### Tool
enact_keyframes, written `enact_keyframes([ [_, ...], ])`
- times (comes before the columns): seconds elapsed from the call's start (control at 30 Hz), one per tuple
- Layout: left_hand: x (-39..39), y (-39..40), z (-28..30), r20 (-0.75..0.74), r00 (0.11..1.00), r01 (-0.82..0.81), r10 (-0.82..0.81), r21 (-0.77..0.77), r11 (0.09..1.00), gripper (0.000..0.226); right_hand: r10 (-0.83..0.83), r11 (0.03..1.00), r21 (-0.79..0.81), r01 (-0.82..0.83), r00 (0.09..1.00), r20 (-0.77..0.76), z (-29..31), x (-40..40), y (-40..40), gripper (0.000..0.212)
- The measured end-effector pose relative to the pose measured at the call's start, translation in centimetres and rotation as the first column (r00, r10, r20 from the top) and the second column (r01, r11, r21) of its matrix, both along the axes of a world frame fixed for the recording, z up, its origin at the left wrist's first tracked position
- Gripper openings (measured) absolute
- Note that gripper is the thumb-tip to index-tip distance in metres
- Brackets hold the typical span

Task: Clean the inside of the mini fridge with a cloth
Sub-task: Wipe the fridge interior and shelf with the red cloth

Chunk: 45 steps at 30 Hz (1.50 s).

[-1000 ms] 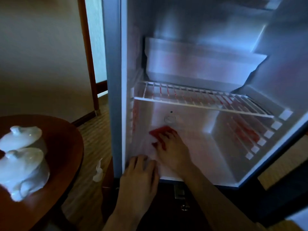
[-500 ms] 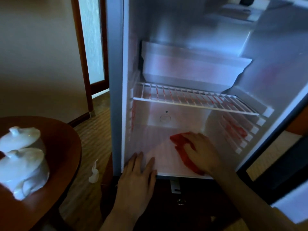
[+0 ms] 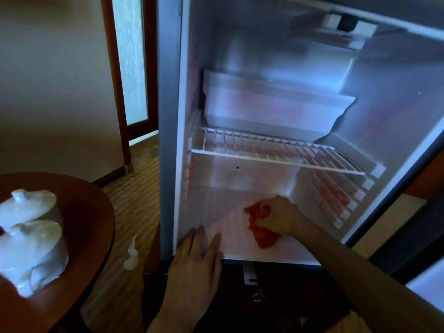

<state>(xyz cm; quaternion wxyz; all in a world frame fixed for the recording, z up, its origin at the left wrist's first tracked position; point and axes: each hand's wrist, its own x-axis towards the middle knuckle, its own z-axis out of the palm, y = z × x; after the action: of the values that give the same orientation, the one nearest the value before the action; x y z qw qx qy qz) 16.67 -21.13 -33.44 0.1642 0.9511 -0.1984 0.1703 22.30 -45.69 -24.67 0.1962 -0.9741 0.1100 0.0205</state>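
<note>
Fingers (image 3: 263,222) of my right hand (image 3: 278,216) curl round the red cloth (image 3: 260,230), bunching it against the fridge floor toward the right front. Left hand (image 3: 195,260) lies flat, fingers straight and slightly spread, tips over the front lip of the floor, holding nothing.

Mini fridge (image 3: 168,116): door open, cavity lit. Nothing stored that I can see. Red smears show on the right wall ledges and along the left wall edge.

Ice box compartment (image 3: 271,109) at upper back: front closed, contents hidden.

Wire shelf (image 3: 276,153): sits level on its ledges above the cloth, bare, with reddish marks on the rods.

Round wooden tabletop (image 3: 91,212), left of the fridge: carries two white lidded ceramic pots (image 3: 31,241), lids on, contents unseen. Near pot sits close to the tabletop edge.

White crumpled scrap (image 3: 131,258) on the floor between tabletop and fridge; cannot tell what it is.

Risks, my judgement: a balled cloth wipes a narrow track, so corners and wall ledges may get missed. An upward sweep could knock the wire shelf off its ledges. Leaning on the left hand could shift the fridge. A left elbow swing could catch the near pot.
</note>
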Motion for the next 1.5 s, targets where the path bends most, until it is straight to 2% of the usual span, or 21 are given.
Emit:
enact_keyframes([
  [0.03,0.1,0.0,0.0,0.002,1.000,0.006,-0.006,-0.005,1.000,0.047,-0.073,0.996,0.068,0.065,0.991,0.112,-0.1,0.3,0.3,0.019],
  [0.1,0.2,0.0,-0.2,0.001,1.000,0.016,-0.016,-0.023,1.000,0.037,-0.187,0.979,0.147,0.142,0.910,0.371,-0.3,1.6,1.7,0.029],
  [0.17,0.4,0.1,-0.3,-0.017,1.000,0.015,-0.015,-0.015,1.000,0.039,-0.174,0.980,0.176,0.091,0.819,0.546,-0.6,3.4,4.8,0.039],
  [0.23,0.6,0.1,-0.4,-0.022,1.000,0.020,-0.020,-0.004,1.000,0.040,-0.089,0.985,0.173,-0.024,0.782,0.616,-0.8,6.0,8.3,0.041],
  [0.3,0.8,0.1,-0.5,-0.010,0.999,0.035,-0.035,-0.002,0.999,0.039,-0.039,0.990,0.134,-0.052,0.801,0.598,-0.6,8.8,10.7,0.041],
  [0.37,1.1,0.2,-0.5,-0.009,0.999,0.036,-0.036,0.012,0.999,0.040,-0.072,0.996,0.079,0.035,0.847,0.526,-0.2,10.8,11.3,0.036],
  [0.43,1.2,0.2,-0.3,-0.031,0.999,0.028,-0.027,0.021,0.999,0.040,-0.077,0.997,0.057,0.056,0.854,0.515,-0.2,10.5,9.7,0.036],
  [0.5,1.0,0.2,0.0,-0.036,0.999,0.025,-0.025,0.005,1.000,0.039,-0.147,0.989,0.101,0.108,0.817,0.558,-0.3,8.6,5.8,0.041],
  [0.6,0.7,0.1,-0.1,-0.040,0.999,0.018,-0.017,0.019,1.000,0.042,-0.355,0.932,0.146,0.332,0.751,0.557,-0.6,5.9,-0.6,0.044],
  [0.7,0.8,0.3,-0.3,-0.034,0.999,0.039,-0.038,0.024,0.999,0.044,-0.467,0.877,0.174,0.448,0.708,0.530,-0.7,5.7,-2.3,0.043],
  [0.8,0.9,0.3,-0.4,-0.027,0.999,0.041,-0.040,0.025,0.999,0.043,-0.447,0.892,0.227,0.390,0.690,0.570,-0.8,6.6,0.4,0.040],
  [0.9,0.9,0.3,-0.6,-0.019,0.999,0.049,-0.049,0.026,0.998,0.041,-0.337,0.940,0.185,0.285,0.713,0.615,-1.4,7.9,4.7,0.044],
  [0.97,1.1,0.3,-0.6,-0.004,0.999,0.050,-0.050,-0.004,0.999,0.039,-0.197,0.979,0.086,0.183,0.768,0.610,-1.1,9.1,8.2,0.047],
  [1.03,1.2,0.3,-0.6,0.011,0.999,0.044,-0.043,-0.015,0.999,0.038,-0.037,0.991,-0.085,0.101,0.828,0.559,-0.3,10.4,11.3,0.050],
  [1.1,1.2,0.1,-0.5,0.009,1.000,0.024,-0.024,-0.018,1.000,0.039,0.016,0.986,-0.149,0.074,0.850,0.527,0.4,11.0,12.3,0.051],
  [1.2,1.0,0.0,-0.2,-0.013,1.000,-0.003,0.003,-0.046,0.999,0.036,0.063,0.975,-0.215,0.051,0.868,0.493,0.8,10.1,8.7,0.050],
  [1.27,1.0,0.0,-0.1,-0.013,1.000,-0.010,0.009,-0.054,0.998,0.037,0.007,0.975,-0.199,0.098,0.884,0.468,0.7,8.6,4.0,0.054],
  [1.37,0.9,0.0,-0.4,-0.003,1.000,-0.005,0.005,-0.037,0.999,0.043,-0.140,0.964,-0.132,0.231,0.861,0.489,-0.2,6.1,-2.2,0.057],
  [1.43,0.8,-0.1,-0.3,-0.002,1.000,-0.006,0.005,-0.058,0.998,0.049,-0.219,0.945,-0.107,0.309,0.840,0.496,-0.7,5.2,-3.7,0.056],
  [1.5,0.8,-0.1,-0.3,0.002,1.000,-0.002,0.002,-0.069,0.998,0.051,-0.214,0.951,-0.085,0.298,0.830,0.516,-1.0,5.3,-3.0,0.052],
])
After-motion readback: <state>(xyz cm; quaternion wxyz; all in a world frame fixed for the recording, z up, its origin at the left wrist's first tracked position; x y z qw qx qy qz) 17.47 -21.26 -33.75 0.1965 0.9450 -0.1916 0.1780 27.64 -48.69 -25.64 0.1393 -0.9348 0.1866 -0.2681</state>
